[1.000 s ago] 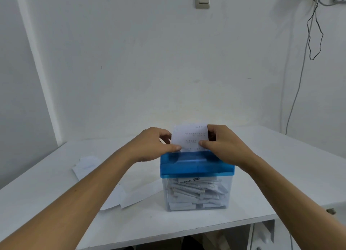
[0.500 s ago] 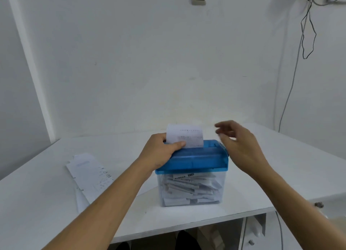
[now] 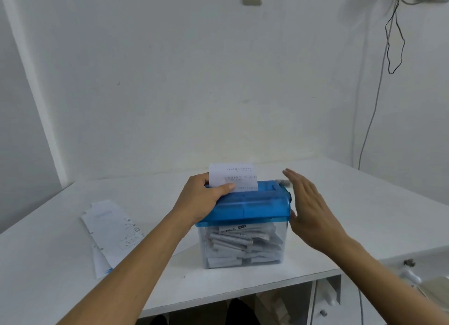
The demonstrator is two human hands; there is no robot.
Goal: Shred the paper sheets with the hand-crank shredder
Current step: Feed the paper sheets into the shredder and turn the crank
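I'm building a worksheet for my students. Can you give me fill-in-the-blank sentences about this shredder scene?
1. The left hand holds the sheet in the slot of the ____ lid.
2. The right hand, beside the shredder, holds ____.
3. Spare papers lie on the table on the shredder's ____ side.
Missing: blue; nothing; left.

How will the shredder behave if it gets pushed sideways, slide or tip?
Probably light: the shredder is plastic holding only paper strips. It would likely slide on the smooth white table rather than tip, since its base looks broad. The left hand gripping its lid should steady it.
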